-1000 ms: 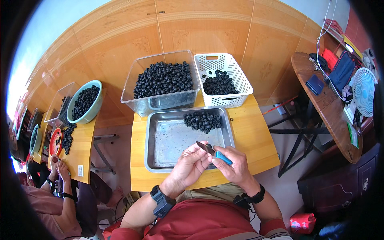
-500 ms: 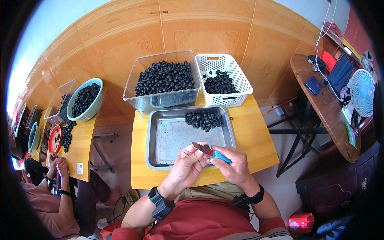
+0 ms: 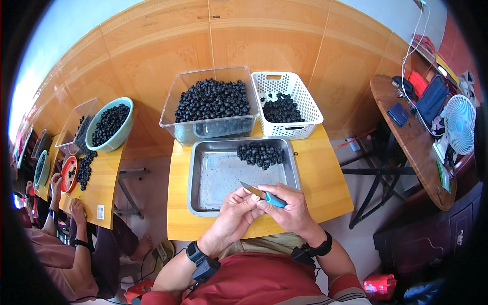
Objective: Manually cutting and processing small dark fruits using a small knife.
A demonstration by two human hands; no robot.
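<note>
My right hand (image 3: 288,204) grips a small knife (image 3: 275,200) by its blue handle, with the blade pointing up and left over the near edge of a metal tray (image 3: 208,175). Just left of the blade, my left hand (image 3: 235,209) is pinched closed, its thumb by the blade; whatever is between its fingers is hidden. A heap of dark, round, berry-like fruits (image 3: 260,154) lies in the tray's far right corner. Small dark bits are scattered over the tray's bottom.
Behind the tray stand a clear plastic bin (image 3: 178,133) full of the dark fruits and a white perforated basket (image 3: 313,114) partly filled. At left, a co-worker's hands are at another table (image 3: 109,185). A fan (image 3: 460,123) sits on the right-hand table.
The knife has turned slightly in my right hand, its blade now showing a broader face. Both hands stay close together. The co-worker's hands have moved apart, one toward the red dish.
</note>
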